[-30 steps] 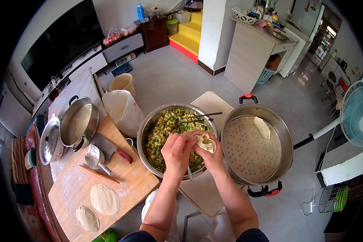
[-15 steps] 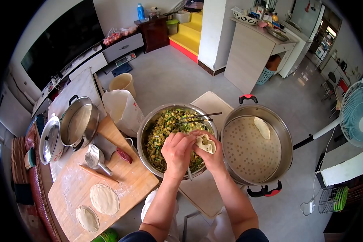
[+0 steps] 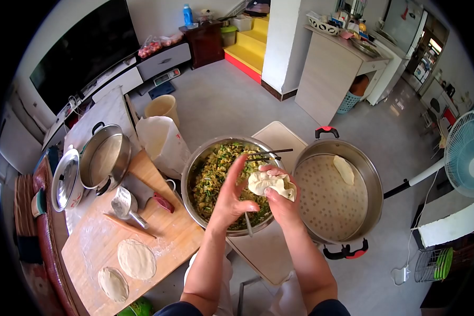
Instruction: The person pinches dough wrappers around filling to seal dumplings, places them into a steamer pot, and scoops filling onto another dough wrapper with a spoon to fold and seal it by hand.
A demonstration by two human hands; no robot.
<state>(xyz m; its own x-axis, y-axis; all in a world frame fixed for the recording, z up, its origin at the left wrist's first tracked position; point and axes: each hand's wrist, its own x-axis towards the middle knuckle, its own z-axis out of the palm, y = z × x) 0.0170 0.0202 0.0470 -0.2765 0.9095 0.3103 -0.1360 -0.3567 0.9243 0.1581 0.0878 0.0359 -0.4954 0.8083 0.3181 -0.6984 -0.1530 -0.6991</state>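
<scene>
In my right hand (image 3: pixel 285 206) sits a pale dough dumpling (image 3: pixel 268 184) with a gathered edge, gripped between thumb and fingers. My left hand (image 3: pixel 231 197) is open just to its left, thumb and fingers spread apart. Both hands are over a steel bowl (image 3: pixel 190 210) of chopped green and yellow filling (image 3: pixel 210 179). Two dark chopsticks (image 3: pixel 271 152) rest across the bowl, and a metal handle (image 3: pixel 248 224) leans out over its near rim. To the right stands a steamer pot (image 3: pixel 371 210), with one long dumpling (image 3: pixel 344 169) lying on its perforated sheet.
At left, a wooden board (image 3: pixel 179 237) carries two flat dough rounds (image 3: pixel 137 259), a rolling pin (image 3: pixel 129 225) and a metal scoop (image 3: pixel 125 204). Behind it are another pot (image 3: pixel 124 158) and a white bag (image 3: pixel 163 145). A fan (image 3: pixel 463 152) stands at far right.
My left hand has let go of the dumpling and opened away to the left. My right hand still holds the dumpling, now showing more of its pleated side.
</scene>
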